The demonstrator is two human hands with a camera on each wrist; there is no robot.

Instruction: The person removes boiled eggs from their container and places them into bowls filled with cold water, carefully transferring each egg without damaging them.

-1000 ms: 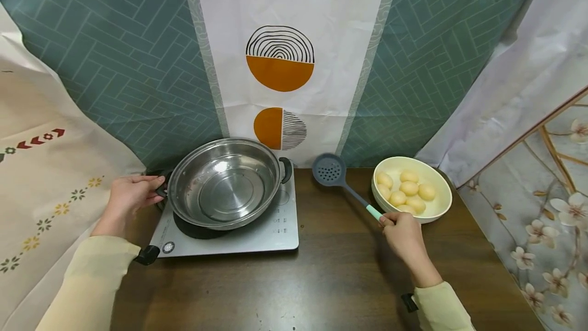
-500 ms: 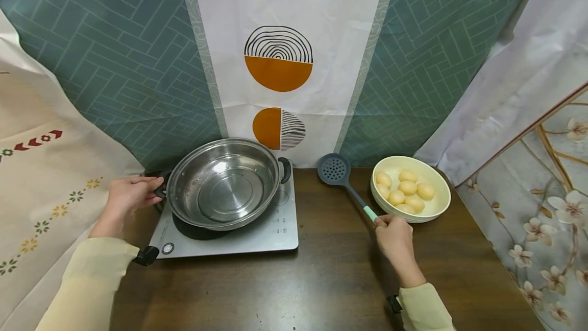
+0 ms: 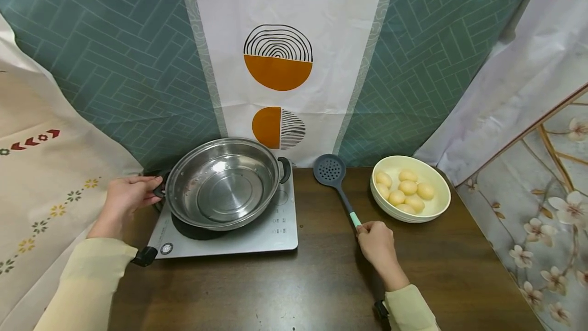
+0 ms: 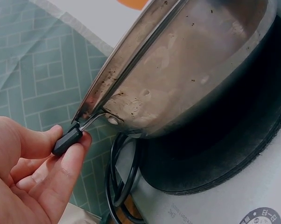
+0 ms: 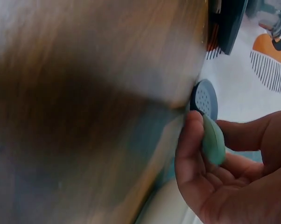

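Observation:
On the left, a wide steel pan (image 3: 231,188) sits on an induction cooker (image 3: 271,239). My left hand (image 3: 128,198) pinches the pan's black side handle (image 4: 67,140) between thumb and fingers. In the left wrist view the pan is tilted by the camera's angle, with the black cooking zone (image 4: 201,163) below it. My right hand (image 3: 378,246) grips the mint-green handle (image 5: 214,140) of a grey skimmer (image 3: 329,168), whose perforated head is toward the back curtain. A cream bowl (image 3: 440,208) of several pale yellow balls (image 3: 408,187) stands right of the skimmer.
A patterned curtain (image 3: 280,4) hangs behind the wooden table (image 3: 239,290). A black cable (image 4: 113,177) lies beside the cooker's left side. A cream cloth (image 3: 55,178) hangs at the left, and a floral panel (image 3: 542,234) bounds the right.
My right hand has moved left and slightly nearer, away from the bowl, swinging the skimmer's handle more upright in the head view. The left hand keeps its hold; the pan has not visibly moved.

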